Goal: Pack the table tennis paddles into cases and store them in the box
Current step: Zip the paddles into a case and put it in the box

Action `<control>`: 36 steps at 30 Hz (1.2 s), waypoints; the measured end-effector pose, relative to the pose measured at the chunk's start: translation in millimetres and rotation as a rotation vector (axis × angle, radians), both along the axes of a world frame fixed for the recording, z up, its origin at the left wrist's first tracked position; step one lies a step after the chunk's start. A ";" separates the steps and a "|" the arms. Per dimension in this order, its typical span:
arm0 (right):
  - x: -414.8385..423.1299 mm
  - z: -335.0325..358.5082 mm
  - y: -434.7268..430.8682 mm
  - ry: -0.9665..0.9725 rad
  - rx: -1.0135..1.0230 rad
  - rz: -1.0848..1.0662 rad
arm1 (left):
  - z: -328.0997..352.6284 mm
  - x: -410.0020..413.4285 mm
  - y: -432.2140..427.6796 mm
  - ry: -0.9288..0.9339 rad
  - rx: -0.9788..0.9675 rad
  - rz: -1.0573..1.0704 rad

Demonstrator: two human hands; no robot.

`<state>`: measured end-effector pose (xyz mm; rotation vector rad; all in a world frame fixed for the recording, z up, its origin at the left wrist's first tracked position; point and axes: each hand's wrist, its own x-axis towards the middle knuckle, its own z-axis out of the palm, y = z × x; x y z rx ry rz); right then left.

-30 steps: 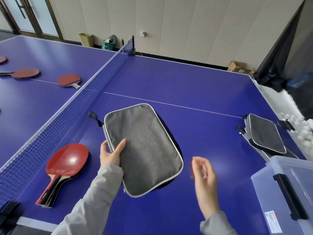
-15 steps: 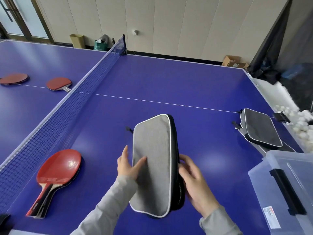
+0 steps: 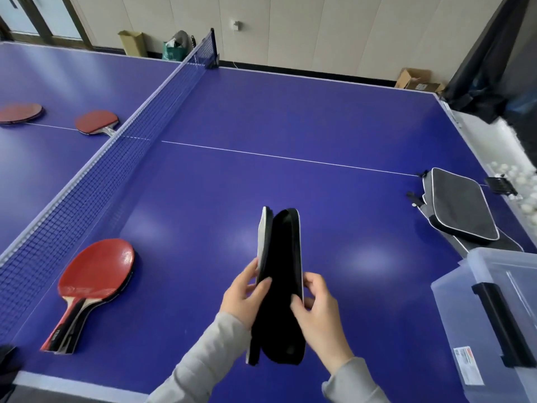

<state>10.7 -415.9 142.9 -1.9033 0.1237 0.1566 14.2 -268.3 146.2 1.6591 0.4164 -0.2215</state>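
- Left hand (image 3: 245,289) + right hand (image 3: 318,309): both hold the case (image 3: 280,286), stood on edge above the table's (image 3: 261,126) near side. Left fingers curl round the grey half; right thumb + fingers pinch the rim of the other half.
- Change: 1 sec ago the case lay grey face up in the left hand only, w/ the right hand free in the air. Now it's turned on edge, halves parted, black lining showing. Reads as opened and ready for a paddle; can't see fully inside.
- Stacked paddles (image 3: 98,269): red, flat on the table to the left by the net (image 3: 116,158), not yet packed.
- Box (image 3: 456,309): clear plastic, black latch, near right corner.
- Spare cases (image 3: 462,210): piled just behind the box.
- Far paddles (image 3: 96,122): 2 more red ones beyond the net.
- Table: blue, white ctr line.
- Room: pale panelled wall, cardboard box (image 3: 415,80) + green bag (image 3: 173,50) on the floor, white balls (image 3: 520,181) off the right edge.
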 end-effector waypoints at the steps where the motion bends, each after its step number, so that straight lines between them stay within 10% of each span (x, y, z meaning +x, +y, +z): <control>1: 1.5 -5.4 -8.7 0.024 -0.005 -0.012 | -3.8 0.8 13.6 0.004 0.002 0.042; 16: 9.6 -138.4 -77.4 0.327 -0.110 -0.305 | -132.1 30.3 131.7 0.250 0.374 0.334; 22: 15.6 -156.2 -37.1 -0.061 -0.789 -0.216 | -152.1 24.6 87.5 0.072 1.062 -0.006; 28: 39.4 -176.5 -4.8 0.000 -1.108 0.237 | -191.4 24.4 77.5 0.003 1.299 -0.389; 36: 38.2 -186.2 -16.4 -0.021 -1.191 0.326 | -200.4 29.3 100.2 -0.052 1.360 -0.525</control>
